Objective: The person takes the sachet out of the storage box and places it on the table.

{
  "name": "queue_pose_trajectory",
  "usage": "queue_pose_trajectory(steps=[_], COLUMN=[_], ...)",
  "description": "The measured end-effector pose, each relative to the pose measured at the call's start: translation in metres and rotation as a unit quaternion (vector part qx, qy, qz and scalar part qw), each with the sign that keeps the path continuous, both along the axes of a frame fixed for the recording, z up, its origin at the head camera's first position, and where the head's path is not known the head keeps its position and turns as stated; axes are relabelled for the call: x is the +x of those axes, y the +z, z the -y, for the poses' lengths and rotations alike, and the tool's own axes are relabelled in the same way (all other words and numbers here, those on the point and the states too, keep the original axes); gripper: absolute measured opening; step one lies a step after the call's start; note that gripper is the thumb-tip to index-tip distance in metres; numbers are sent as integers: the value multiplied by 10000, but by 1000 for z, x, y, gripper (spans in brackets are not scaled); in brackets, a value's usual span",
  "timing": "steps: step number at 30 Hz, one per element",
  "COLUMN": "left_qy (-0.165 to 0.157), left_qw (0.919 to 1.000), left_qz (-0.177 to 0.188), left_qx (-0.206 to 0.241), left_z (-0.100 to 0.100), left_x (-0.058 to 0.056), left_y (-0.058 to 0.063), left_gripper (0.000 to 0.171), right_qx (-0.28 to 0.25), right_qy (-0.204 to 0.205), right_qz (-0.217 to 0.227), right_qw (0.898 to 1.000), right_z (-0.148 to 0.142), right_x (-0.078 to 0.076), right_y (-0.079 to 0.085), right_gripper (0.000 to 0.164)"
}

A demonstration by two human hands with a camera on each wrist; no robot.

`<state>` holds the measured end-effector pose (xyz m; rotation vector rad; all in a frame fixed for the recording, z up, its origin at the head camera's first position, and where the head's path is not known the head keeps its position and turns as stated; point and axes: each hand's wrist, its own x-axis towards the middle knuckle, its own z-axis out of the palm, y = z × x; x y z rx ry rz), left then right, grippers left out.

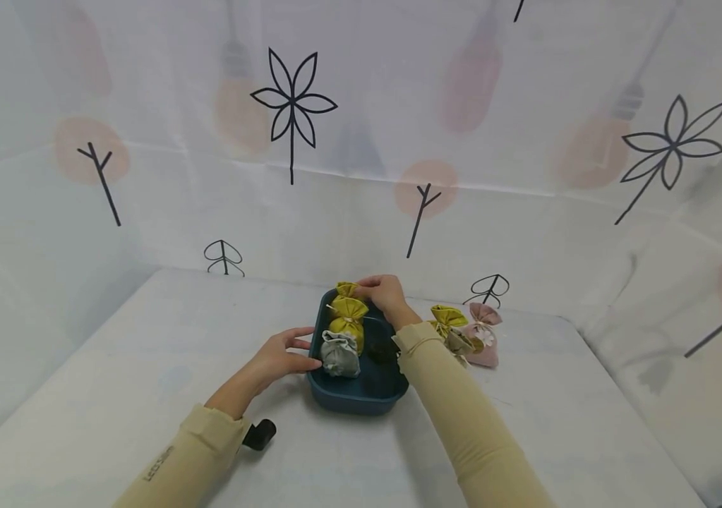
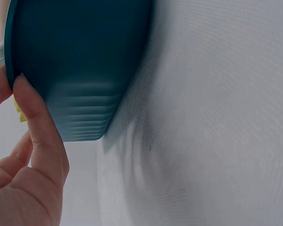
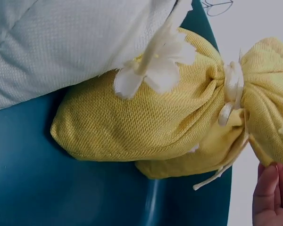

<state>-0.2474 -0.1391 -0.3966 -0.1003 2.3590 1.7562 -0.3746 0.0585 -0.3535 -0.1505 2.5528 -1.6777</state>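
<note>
A dark blue plastic tub (image 1: 354,403) stands on the table, with a grey-green drawstring pouch (image 1: 340,355) and two yellow drawstring pouches along its left side. The nearer yellow pouch (image 1: 349,319) lies behind the grey one; the other yellow pouch (image 1: 346,289) is at the back. My left hand (image 1: 278,360) pinches the tub's left rim between thumb and finger, as the left wrist view shows. At the tub's far end, my right hand (image 1: 386,293) pinches the gathered top of a yellow pouch. White fabric flowers (image 3: 153,70) decorate the yellow cloth in the right wrist view.
Right of the tub, partly behind my right sleeve, are another yellow pouch (image 1: 448,319), a greenish pouch (image 1: 459,343) and a pink pouch (image 1: 483,335). A black object (image 1: 260,434) shows beside my left cuff. A patterned white cloth backdrop (image 1: 361,212) rises behind the table.
</note>
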Motion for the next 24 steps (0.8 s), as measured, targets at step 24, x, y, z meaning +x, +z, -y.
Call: queue_pose_trajectory(steps=[24], left_qy=[-54], left_qw=[10000], left_qz=[-50], left_qx=[-11], left_z=[0], left_x=[1], left_y=[0], left_gripper=[72], right_qx=[-596], right_qy=[-572], right_qz=[-825], right_qw=[9932], right_z=[-14], right_x=[19], right_y=[27], right_gripper=[18])
